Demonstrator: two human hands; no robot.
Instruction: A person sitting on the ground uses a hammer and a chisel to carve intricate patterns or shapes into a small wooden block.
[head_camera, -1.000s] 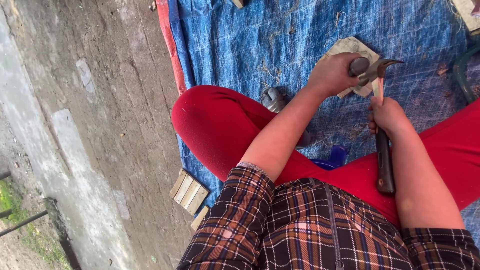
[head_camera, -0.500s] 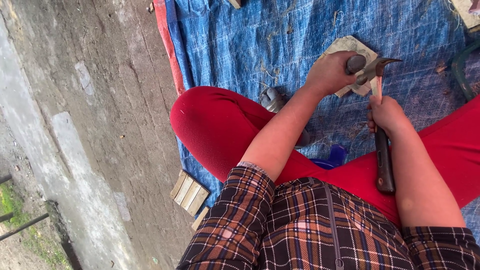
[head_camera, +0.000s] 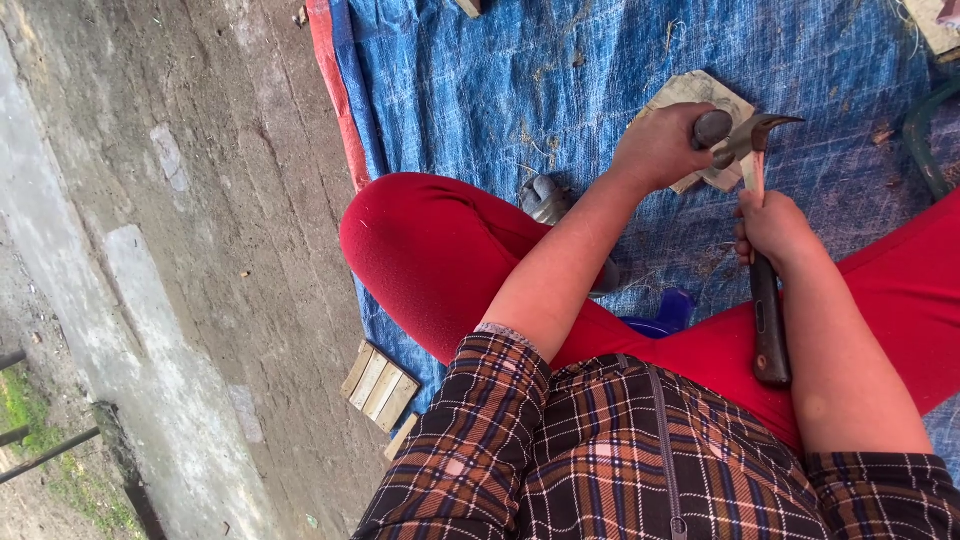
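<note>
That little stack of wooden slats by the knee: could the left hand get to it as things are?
Probably not right away. The left hand grips a grey stone out front, while the wooden slats lie behind the bent red-clad leg, which blocks the way.

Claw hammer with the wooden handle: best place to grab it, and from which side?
Probably the dark lower end of the wooden-handled claw hammer, coming from the person's body side. The handle points back toward the lap with its butt end free, while the right hand grips high near the metal head. The left hand holds a rounded grey piece against the flat pale board, crowding the head end.
</note>
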